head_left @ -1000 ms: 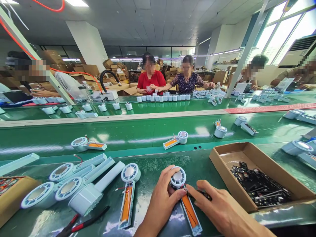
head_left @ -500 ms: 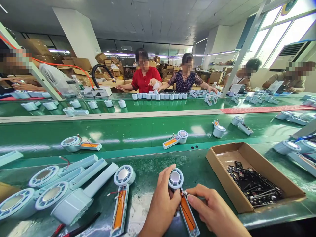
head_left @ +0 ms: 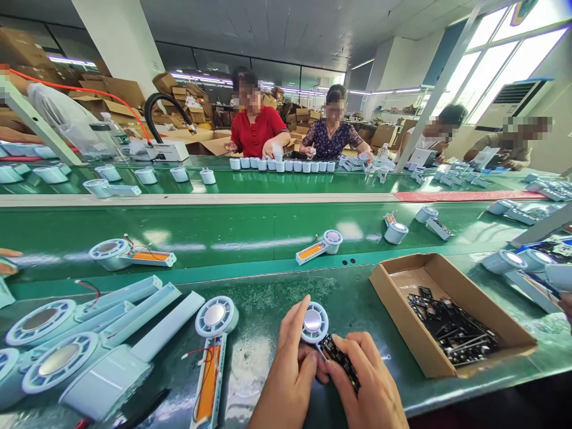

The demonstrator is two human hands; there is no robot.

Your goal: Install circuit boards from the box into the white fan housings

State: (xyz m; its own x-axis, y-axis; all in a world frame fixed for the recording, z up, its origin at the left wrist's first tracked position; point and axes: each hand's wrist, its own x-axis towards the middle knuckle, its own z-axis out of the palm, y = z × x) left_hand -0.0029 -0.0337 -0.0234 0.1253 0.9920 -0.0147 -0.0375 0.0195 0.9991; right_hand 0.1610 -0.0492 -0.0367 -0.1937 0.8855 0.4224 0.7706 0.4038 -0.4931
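1. The held fan (head_left: 314, 322) is kept above the near green table (head_left: 263, 289), in front of the wearer, its round head turned face up.
2. By the left hand (head_left: 288, 363), the held fan is gripped just below and beside its head, with the fingers and thumb closed around it.
3. By the right hand (head_left: 369, 375), a black circuit board (head_left: 338, 356) is pinched between thumb and fingers, with no wide gap between them. The board is slanted along the fan's handle; whether it is seated inside cannot be told, as the lower part is covered by the hand.
4. To the left of the hands, a second fan (head_left: 214, 320) is laid face up, with an orange strip (head_left: 208, 381) and thin red wires (head_left: 199, 353) exposed in its handle.
5. Farther left, several light blue fans (head_left: 60, 360) are heaped close together, one of them turned head down.
6. To the right, more circuit boards (head_left: 453, 330) are piled in an open cardboard box (head_left: 400, 319).
7. On the green belt (head_left: 241, 226) beyond, more fans (head_left: 331, 239) are spread apart, and two black discs (head_left: 349, 262) are seen near its closer edge.
8. Across the belt, a row of light blue cups (head_left: 297, 167) is lined up before two seated people (head_left: 259, 131).
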